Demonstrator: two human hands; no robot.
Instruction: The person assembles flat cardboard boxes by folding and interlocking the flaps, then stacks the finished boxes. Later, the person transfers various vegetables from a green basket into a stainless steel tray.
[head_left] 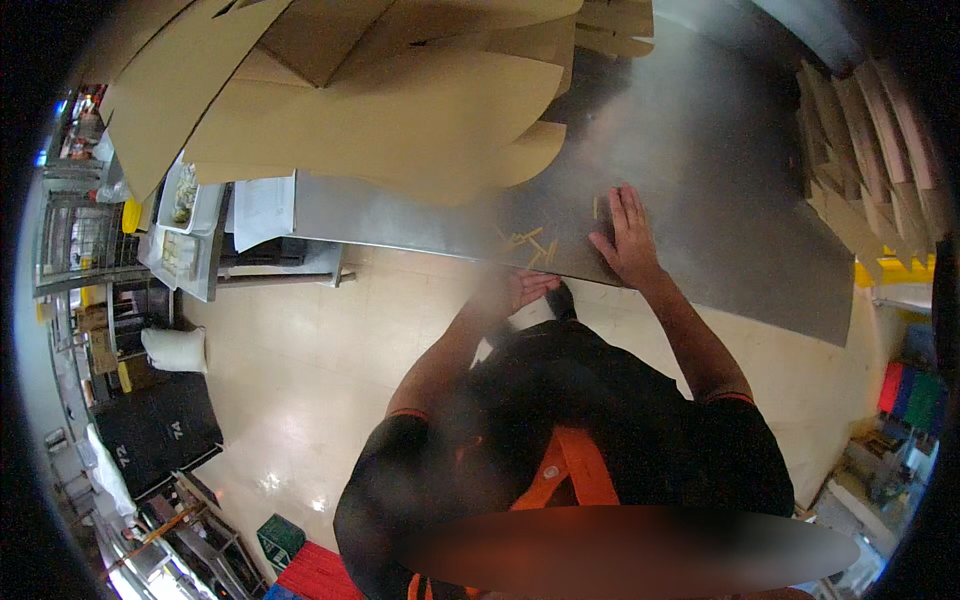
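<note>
My right hand (630,240) lies flat on the steel table (400,220), fingers stretched out and pointing away from me. Beside its fingertips is a thin yellowish strip (597,208). Several more narrow strips (528,240) are scattered a little to the left, close to the table's near edge. Just below that edge is my left hand (530,288), turned palm up with its fingers extended and nothing visible in it. Haze over the picture blurs part of the left hand and the tabletop.
Large brown cardboard sheets (380,120) cover the table's far left. More folded cardboard (870,150) stands at the right end. White papers (265,210) and white trays (180,255) are on the left. A white sack (174,349) rests by the left-hand shelving.
</note>
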